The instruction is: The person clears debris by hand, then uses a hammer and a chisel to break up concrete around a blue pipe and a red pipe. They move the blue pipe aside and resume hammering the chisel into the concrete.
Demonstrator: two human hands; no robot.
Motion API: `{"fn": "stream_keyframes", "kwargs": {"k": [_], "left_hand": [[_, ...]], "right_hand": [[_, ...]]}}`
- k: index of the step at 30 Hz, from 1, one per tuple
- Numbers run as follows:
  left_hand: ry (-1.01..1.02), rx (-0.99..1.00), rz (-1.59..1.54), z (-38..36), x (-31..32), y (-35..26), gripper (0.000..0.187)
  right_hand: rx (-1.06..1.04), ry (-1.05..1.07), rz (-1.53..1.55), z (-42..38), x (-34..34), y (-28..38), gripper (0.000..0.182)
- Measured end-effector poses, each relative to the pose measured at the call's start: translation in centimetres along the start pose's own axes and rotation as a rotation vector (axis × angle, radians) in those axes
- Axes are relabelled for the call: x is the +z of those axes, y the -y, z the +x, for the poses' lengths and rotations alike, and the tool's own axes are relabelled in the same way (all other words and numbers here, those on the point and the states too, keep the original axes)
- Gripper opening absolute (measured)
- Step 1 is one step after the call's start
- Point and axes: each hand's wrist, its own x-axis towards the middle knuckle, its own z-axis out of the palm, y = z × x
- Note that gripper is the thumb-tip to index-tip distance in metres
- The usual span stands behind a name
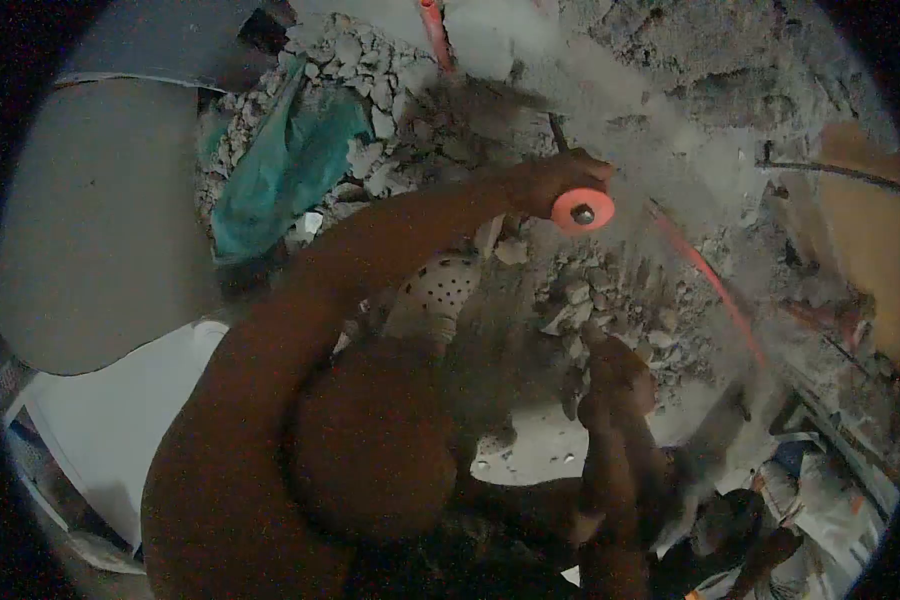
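Note:
My left arm reaches across to the centre, where my left hand [575,175] is closed round a chisel with a round red hand guard [598,213]. The chisel's metal end [583,214] shows in the middle of the guard, and its dark shaft [558,132] comes out beyond my fingers toward the dusty grey surface. Lower down, my right hand [622,380] is curled up over broken rubble [580,300]. What it holds, if anything, is hidden. A perforated light clog [445,283] shows beside my bent knee [375,440].
Rubble is heaped at the top left beside a teal plastic sheet or bag [295,165]. Red tubes [710,272] stick out of the grey surface. A grey panel [100,220] and a white panel [120,430] are on the left. Crumpled bags [820,500] lie at lower right.

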Motion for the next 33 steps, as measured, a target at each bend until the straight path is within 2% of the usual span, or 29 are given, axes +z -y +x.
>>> {"fn": "stream_keyframes", "kwargs": {"k": [2,3,4,6,7,8,9,11,13,15,17,18,20,21,22,23,24,26,27,28,30,32,33], "left_hand": [[0.073,-0.062,-0.279,0.6,-0.9,0.0,0.028],[0.074,-0.059,-0.277,0.4,-0.7,0.1,0.028],[0.215,-0.375,-0.439,-0.4,0.0,0.8,0.028],[0.359,-0.673,-0.577,-0.4,-0.1,2.5,0.028],[0.314,-0.279,-0.243,-0.8,0.0,3.0,0.03],[0.259,0.101,0.058,-1.6,1.3,2.8,0.031],[0.26,0.09,0.045,-1.9,1.6,2.1,0.031],[0.099,0.034,0.073,-1.5,0.4,0.8,0.032],[0.073,-0.001,0.023,-1.0,0.1,1.1,0.032],[0.101,-0.016,-0.031,-0.6,-0.5,1.7,0.033],[0.264,-0.347,0.005,0.1,-0.4,1.8,0.062],[0.267,-0.345,0.0,-0.3,0.7,2.2,0.062],[0.182,-0.068,0.142,-0.9,1.2,4.8,0.06],[0.179,-0.079,0.113,-1.2,2.6,4.8,0.06],[0.101,-0.007,-0.051,-1.3,3.6,5.2,0.052],[0.02,0.071,-0.159,-0.9,2.1,5.9,0.045],[0.025,0.071,-0.141,-0.5,0.5,4.9,0.045],[0.075,-0.068,-0.104,0.6,-0.7,1.2,0.041],[0.076,-0.067,-0.111,0.5,-0.2,1.2,0.041],[-0.015,0.012,-0.072,0.3,-0.2,1.4,0.038],[-0.104,0.096,-0.031,0.4,-0.3,1.3,0.035],[-0.045,0.008,-0.098,0.3,-2.3,2.1,0.035],[-0.026,-0.043,-0.136,-0.1,-2.9,2.4,0.035]], "right_hand": [[0.07,0.063,0.005,1.8,0.3,-0.3,0.032],[0.068,0.071,0.016,3.0,1.8,-2.0,0.033],[0.009,0.036,0.072,4.6,4.3,-4.7,0.033],[-0.263,-0.156,0.139,4.7,6.3,-7.2,0.034],[-0.264,-0.159,0.13,3.7,6.2,-8.4,0.034],[-0.149,-0.109,0.154,0.7,6.6,-10.2,0.029],[-0.065,-0.062,0.19,0.9,4.0,-6.4,0.028],[0.108,0.024,0.252,1.6,-1.7,2.4,0.027],[0.234,0.14,0.275,1.0,-3.1,3.0,0.036],[0.291,0.195,0.288,1.8,-1.2,1.5,0.042],[0.294,-0.019,0.52,2.4,4.9,-4.0,0.039],[0.292,-0.093,0.595,1.9,7.1,-6.5,0.038],[0.271,0.027,0.441,1.6,8.8,-9.6,0.041],[0.299,0.037,0.43,-0.3,6.6,-10.5,0.041],[0.151,0.417,0.582,-2.0,3.0,-11.3,0.041],[0.087,0.118,0.441,-1.3,3.8,-6.6,0.037],[0.07,0.022,0.352,-0.6,2.5,-2.5,0.032],[0.104,0.032,0.173,0.7,0.4,0.5,0.025],[0.117,0.043,0.075,1.6,0.9,0.2,0.023],[0.12,0.038,-0.011,2.6,2.6,-1.2,0.021],[0.091,0.001,0.069,4.0,9.1,-9.0,0.017],[0.045,-0.044,0.151,5.7,10.2,-10.2,0.015],[-0.061,-0.076,0.095,5.3,8.9,-9.2,0.015]]}}
